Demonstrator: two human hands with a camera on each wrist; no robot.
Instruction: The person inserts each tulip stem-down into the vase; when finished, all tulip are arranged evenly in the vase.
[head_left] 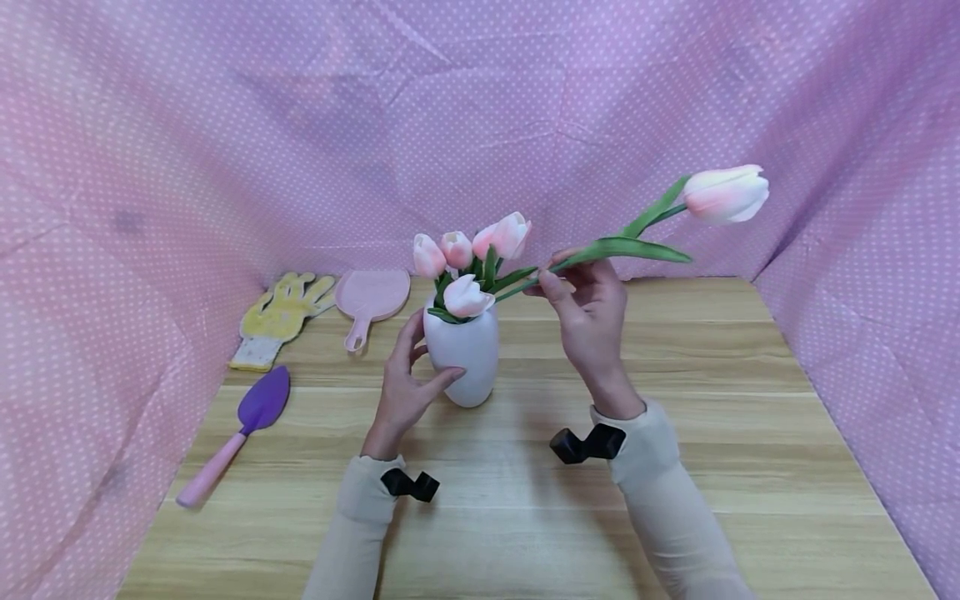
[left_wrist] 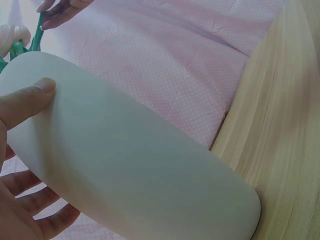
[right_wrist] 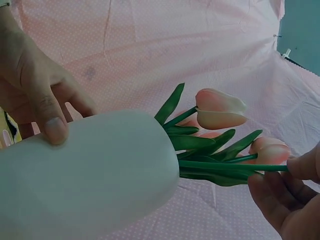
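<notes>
A white vase (head_left: pixel 468 358) stands on the wooden table with several pink-and-white tulips (head_left: pixel 457 250) in its mouth. My left hand (head_left: pixel 408 383) holds the vase from its left side, thumb across the front. In the left wrist view, the thumb (left_wrist: pixel 30 102) lies against the vase wall (left_wrist: pixel 130 145). My right hand (head_left: pixel 596 312) pinches the green stem of another tulip (head_left: pixel 726 194), whose bloom leans out to the upper right. In the right wrist view, that stem (right_wrist: pixel 225 165) reaches the vase's mouth; its lower end is hidden.
Left of the vase lie a yellow-and-white glove (head_left: pixel 277 317), a pink dustpan-like scoop (head_left: pixel 372 293) and a trowel (head_left: pixel 262 400) with a purple blade and pink handle. Pink dotted cloth (head_left: pixel 480 108) hangs behind and at both sides of the table (head_left: pixel 712 375).
</notes>
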